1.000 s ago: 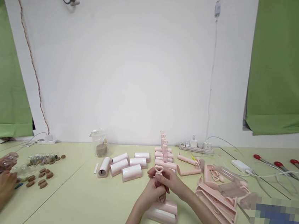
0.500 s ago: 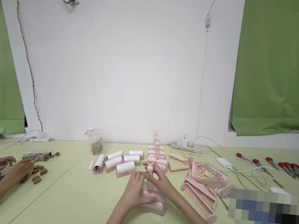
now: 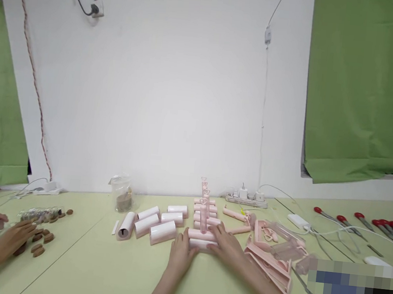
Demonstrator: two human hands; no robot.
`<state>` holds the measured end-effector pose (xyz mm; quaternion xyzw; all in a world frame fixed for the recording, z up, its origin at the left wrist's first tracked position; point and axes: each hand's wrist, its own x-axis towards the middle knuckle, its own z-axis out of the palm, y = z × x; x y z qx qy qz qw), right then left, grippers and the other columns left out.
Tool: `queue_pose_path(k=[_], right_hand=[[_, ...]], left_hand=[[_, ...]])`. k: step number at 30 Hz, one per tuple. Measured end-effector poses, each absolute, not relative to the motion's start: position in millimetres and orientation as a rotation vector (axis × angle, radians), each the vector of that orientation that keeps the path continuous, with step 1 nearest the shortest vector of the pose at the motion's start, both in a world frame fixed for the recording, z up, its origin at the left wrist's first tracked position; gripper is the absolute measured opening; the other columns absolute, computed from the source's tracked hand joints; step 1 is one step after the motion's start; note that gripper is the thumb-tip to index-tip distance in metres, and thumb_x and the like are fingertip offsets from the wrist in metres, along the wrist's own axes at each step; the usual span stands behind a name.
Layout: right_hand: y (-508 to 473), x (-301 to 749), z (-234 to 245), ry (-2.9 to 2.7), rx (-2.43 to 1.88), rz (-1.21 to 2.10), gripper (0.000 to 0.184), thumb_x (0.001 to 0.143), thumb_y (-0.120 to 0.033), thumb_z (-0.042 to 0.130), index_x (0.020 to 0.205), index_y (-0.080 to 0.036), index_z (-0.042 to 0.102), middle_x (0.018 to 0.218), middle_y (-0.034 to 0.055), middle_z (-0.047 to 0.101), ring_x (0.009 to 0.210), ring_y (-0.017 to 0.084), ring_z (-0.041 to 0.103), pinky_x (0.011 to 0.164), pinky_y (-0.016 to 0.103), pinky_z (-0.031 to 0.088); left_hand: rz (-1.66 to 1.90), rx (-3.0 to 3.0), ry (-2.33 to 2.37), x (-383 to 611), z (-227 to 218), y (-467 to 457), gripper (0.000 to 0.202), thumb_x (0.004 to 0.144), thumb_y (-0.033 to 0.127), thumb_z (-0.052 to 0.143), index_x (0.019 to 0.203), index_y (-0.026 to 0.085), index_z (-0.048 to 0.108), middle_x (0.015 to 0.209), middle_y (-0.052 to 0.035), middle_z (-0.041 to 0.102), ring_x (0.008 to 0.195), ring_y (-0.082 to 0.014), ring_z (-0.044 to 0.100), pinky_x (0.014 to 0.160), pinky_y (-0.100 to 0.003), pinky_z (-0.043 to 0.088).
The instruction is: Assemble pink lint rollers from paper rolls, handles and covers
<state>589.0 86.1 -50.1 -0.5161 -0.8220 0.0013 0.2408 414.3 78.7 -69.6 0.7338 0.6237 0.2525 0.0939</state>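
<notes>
A pink and white lint roller [image 3: 201, 246] lies crosswise on the table in front of me, its pink stem with a heart-shaped loop pointing away from me. My left hand [image 3: 181, 248] grips its left end, and my right hand [image 3: 229, 245] has its fingers around the right end. Just beyond it, several similar pink and white rollers [image 3: 205, 203] line up toward the wall. Left of my hands lie several white rolls [image 3: 162, 233] with pinkish ends. Pink plastic casing pieces [image 3: 270, 262] sit in a pile by my right forearm, which covers some of them.
At far left, another person's hands [image 3: 14, 240] work among brown pieces [image 3: 38, 250]. A clear bag [image 3: 121, 197] stands near the wall. A power strip [image 3: 247, 201], white cables and several red-ended tools [image 3: 384, 227] are on the right.
The roller's upright stem has come down to point away, and the roller has moved farther from me, in line with the others. Both hands have shifted to its ends.
</notes>
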Motion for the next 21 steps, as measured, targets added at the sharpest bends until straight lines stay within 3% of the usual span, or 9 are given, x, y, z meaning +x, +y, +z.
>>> queue_pose_path(k=[2, 5, 7, 9, 11, 15, 18, 21], right_hand=[[100.9, 587.5, -53.0, -2.188, -1.477, -0.023, 0.032, 0.075, -0.021, 0.049, 0.107, -0.018, 0.049, 0.106, 0.0098, 0.049, 0.085, 0.023, 0.055, 0.068, 0.03, 0.041], [115.3, 586.3, -57.5, -2.116, -1.555, -0.063, 0.033, 0.075, -0.02, 0.049, 0.108, -0.017, 0.048, 0.107, 0.0122, 0.048, 0.079, 0.023, 0.057, 0.066, 0.032, 0.042], [116.9, 585.6, -61.7, -2.05, -1.615, -0.101, 0.042, 0.073, -0.021, 0.053, 0.114, -0.015, 0.044, 0.113, 0.0162, 0.044, 0.088, 0.029, 0.055, 0.071, 0.037, 0.042], [109.1, 584.3, -68.3, -1.994, -1.607, -0.147, 0.052, 0.072, -0.022, 0.053, 0.121, -0.015, 0.036, 0.119, 0.0183, 0.038, 0.103, 0.034, 0.046, 0.078, 0.042, 0.039], [92.0, 582.0, -76.5, -2.014, -1.46, -0.13, 0.051, 0.077, -0.023, 0.047, 0.124, -0.02, 0.03, 0.121, 0.0153, 0.037, 0.112, 0.031, 0.039, 0.086, 0.044, 0.035], [53.1, 574.8, -86.7, -2.256, -1.109, 0.289, 0.046, 0.078, -0.023, 0.041, 0.123, -0.025, 0.031, 0.121, 0.0081, 0.036, 0.11, 0.021, 0.041, 0.091, 0.036, 0.035], [42.0, 571.8, -85.1, -2.364, -1.018, 0.552, 0.044, 0.077, -0.026, 0.043, 0.12, -0.024, 0.036, 0.122, 0.0076, 0.034, 0.113, 0.02, 0.037, 0.095, 0.035, 0.031], [43.3, 571.9, -82.0, -2.333, -1.015, 0.596, 0.042, 0.078, -0.028, 0.043, 0.119, -0.023, 0.038, 0.119, 0.0085, 0.036, 0.114, 0.021, 0.035, 0.097, 0.036, 0.028]], left_hand=[[0.759, 2.177, 1.848, 425.1, -70.2, 94.9, 0.061, 0.074, 0.026, 0.044, 0.128, 0.002, 0.028, 0.114, -0.0185, 0.051, 0.104, -0.0279, 0.046, 0.086, -0.033, 0.034], [0.816, 2.193, 1.877, 431.8, -74.2, 106.3, 0.066, 0.071, 0.022, 0.045, 0.13, 0.0, 0.022, 0.127, -0.0197, 0.039, 0.112, -0.0278, 0.04, 0.091, -0.033, 0.031], [0.931, 2.236, 1.967, 424.9, -76.1, 107.1, 0.066, 0.071, 0.023, 0.047, 0.129, 0.0, 0.025, 0.129, -0.019, 0.036, 0.116, -0.0287, 0.034, 0.094, -0.035, 0.027], [1.088, 2.272, 2.111, 407.6, -76.7, 104.3, 0.058, 0.073, 0.025, 0.045, 0.125, 0.003, 0.033, 0.124, -0.0178, 0.042, 0.115, -0.0291, 0.035, 0.094, -0.038, 0.026], [1.213, 2.257, 2.27, 383.6, -77.1, 99.8, 0.049, 0.075, 0.026, 0.042, 0.12, 0.007, 0.041, 0.12, -0.0159, 0.045, 0.112, -0.0284, 0.036, 0.093, -0.04, 0.026], [1.142, 2.182, 2.443, 344.0, -80.7, 88.9, 0.05, 0.072, 0.025, 0.047, 0.121, 0.015, 0.041, 0.125, -0.0134, 0.04, 0.114, -0.0292, 0.032, 0.093, -0.044, 0.024], [1.022, 2.238, 2.286, 337.3, -82.4, 80.9, 0.042, 0.074, 0.022, 0.044, 0.116, 0.014, 0.046, 0.12, -0.0128, 0.044, 0.113, -0.0283, 0.034, 0.092, -0.043, 0.025], [1.067, 2.259, 2.119, 340.1, -80.4, 75.1, 0.033, 0.078, 0.025, 0.04, 0.109, 0.019, 0.051, 0.112, -0.0098, 0.047, 0.11, -0.0264, 0.036, 0.092, -0.042, 0.025]])
